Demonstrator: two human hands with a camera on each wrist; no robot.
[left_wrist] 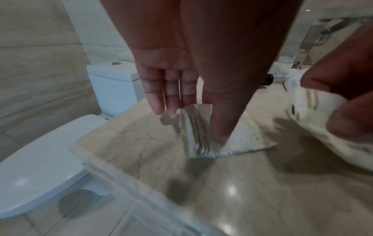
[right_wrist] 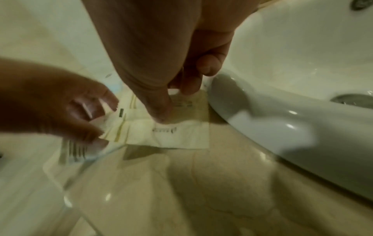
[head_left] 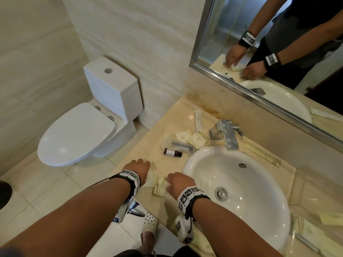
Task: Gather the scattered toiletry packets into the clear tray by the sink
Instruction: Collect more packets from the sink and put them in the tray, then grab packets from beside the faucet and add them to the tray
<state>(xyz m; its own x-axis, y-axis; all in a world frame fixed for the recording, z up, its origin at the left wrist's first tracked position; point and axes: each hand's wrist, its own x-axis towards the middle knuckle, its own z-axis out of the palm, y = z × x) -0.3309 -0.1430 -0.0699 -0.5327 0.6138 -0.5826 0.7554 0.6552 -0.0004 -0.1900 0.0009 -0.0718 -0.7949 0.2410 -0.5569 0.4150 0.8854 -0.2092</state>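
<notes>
The left hand's fingers (left_wrist: 171, 94) are pinching a striped packet (left_wrist: 193, 132) down inside the clear tray (left_wrist: 105, 167) at the tabletop's (head_left: 148, 145) front-left corner. The right hand (head_left: 179, 184) is gripping a second cream packet (right_wrist: 171, 132) just beside the sink's rim (right_wrist: 262, 115). Placing seems underway; next, letting go inside the tray and reaching for the packets near the faucet (head_left: 226, 134).

You have two hands (head_left: 138, 166) over the surface (head_left: 154, 145), roughly eight or nine pale packets (head_left: 183, 135) spread across it, one small dark bottle (head_left: 172, 152), one sink (head_left: 259, 191), one faucet (head_left: 227, 133), one toilet (head_left: 89, 117) and one mirror (head_left: 278, 43).
</notes>
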